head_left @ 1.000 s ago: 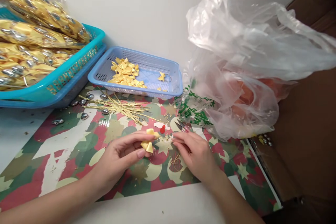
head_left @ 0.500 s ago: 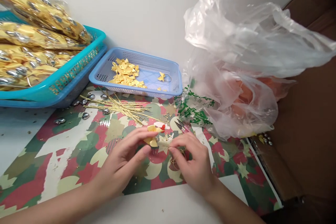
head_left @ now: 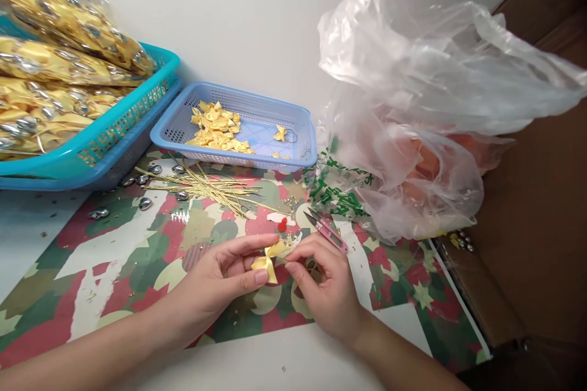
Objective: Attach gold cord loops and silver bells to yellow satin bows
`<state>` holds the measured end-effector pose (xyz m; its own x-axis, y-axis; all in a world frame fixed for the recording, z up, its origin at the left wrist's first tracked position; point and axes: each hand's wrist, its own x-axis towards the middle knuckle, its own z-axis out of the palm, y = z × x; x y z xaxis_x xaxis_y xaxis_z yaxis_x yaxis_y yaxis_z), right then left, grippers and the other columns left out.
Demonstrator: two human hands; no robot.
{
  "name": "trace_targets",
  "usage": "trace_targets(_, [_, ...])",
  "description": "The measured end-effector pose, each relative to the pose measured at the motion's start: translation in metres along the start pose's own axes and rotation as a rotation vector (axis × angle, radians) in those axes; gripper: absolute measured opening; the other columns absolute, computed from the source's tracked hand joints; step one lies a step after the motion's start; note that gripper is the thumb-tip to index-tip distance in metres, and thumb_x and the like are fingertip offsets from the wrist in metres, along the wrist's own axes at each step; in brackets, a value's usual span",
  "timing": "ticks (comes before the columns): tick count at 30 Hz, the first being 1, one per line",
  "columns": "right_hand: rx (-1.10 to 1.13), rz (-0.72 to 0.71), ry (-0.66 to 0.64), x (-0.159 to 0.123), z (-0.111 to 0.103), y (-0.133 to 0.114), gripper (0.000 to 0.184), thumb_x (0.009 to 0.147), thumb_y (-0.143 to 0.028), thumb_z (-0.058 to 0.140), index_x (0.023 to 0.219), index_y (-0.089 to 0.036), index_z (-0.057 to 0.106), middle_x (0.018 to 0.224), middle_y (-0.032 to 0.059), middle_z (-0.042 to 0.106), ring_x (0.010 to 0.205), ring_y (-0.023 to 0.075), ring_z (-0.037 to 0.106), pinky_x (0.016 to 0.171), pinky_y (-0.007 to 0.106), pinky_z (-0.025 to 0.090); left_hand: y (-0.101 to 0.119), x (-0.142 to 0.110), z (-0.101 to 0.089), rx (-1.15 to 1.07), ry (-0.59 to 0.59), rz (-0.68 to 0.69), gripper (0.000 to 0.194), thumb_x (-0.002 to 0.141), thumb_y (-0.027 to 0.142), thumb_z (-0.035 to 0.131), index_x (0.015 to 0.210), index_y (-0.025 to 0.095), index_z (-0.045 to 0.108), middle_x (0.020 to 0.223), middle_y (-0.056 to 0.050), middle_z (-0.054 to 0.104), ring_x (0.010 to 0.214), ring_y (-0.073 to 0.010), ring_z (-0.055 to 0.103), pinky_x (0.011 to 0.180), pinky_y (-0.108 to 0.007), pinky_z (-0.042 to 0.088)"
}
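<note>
Between the thumb and fingers of my left hand (head_left: 213, 275) is a yellow ribbon bow (head_left: 267, 264), its loops facing right. My right hand (head_left: 328, 284) is pinched close beside the bow, on a thin gold thread (head_left: 312, 264) that loops below its fingers; the tip of the pinch is partly hidden. A small red piece (head_left: 282, 225) lies on the patterned sheet just beyond the bow. Pink-handled thread snips (head_left: 328, 231) rest behind my right hand, blades pointing away to the left.
A blue basket (head_left: 158, 137) holds several yellow bows. Left of it, a turquoise basket (head_left: 123, 113) carries bagged bows with silver hearts. Gold cords (head_left: 215, 189) and silver hearts (head_left: 145, 203) lie in front. A plastic bag (head_left: 413, 91) stands at right.
The bow has come down toward me and turned in my left hand, whose thumb now presses it. My right hand has shifted slightly left, close to the bow. The red piece shows apart from the bow.
</note>
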<state>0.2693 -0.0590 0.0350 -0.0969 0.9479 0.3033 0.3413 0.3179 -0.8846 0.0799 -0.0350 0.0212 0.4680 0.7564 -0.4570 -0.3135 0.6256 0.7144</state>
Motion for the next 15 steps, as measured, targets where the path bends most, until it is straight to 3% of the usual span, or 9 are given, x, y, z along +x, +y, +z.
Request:
trace_targets(7, [0.009,-0.044,-0.004,-0.0021,0.0029,0.0012,0.013,0.086,-0.009,0.060,0.083,-0.020,0.065,0.077,0.0015,0.064,0.071,0.0144,0.062,0.061,0.025,0.051,0.0034,-0.0024,-0.0013,-0.097,-0.044,-0.058,0.039,0.062,0.033,0.092,0.099,0.027,0.079,0.100,-0.003,0.078,0.091,-0.0168,0.069,0.078,-0.022,0.054])
trace_targets(15, [0.007,-0.066,0.002,-0.0030,0.0038,0.0014,0.015,0.085,-0.006,0.059,0.083,-0.019,0.065,0.076,0.0016,0.064,0.071,0.0135,0.061,0.062,0.025,0.051,0.0060,-0.0012,-0.0007,-0.180,-0.069,-0.096,0.030,0.065,0.027,0.091,0.093,0.027,0.080,0.091,-0.001,0.079,0.086,-0.0129,0.069,0.076,-0.017,0.054])
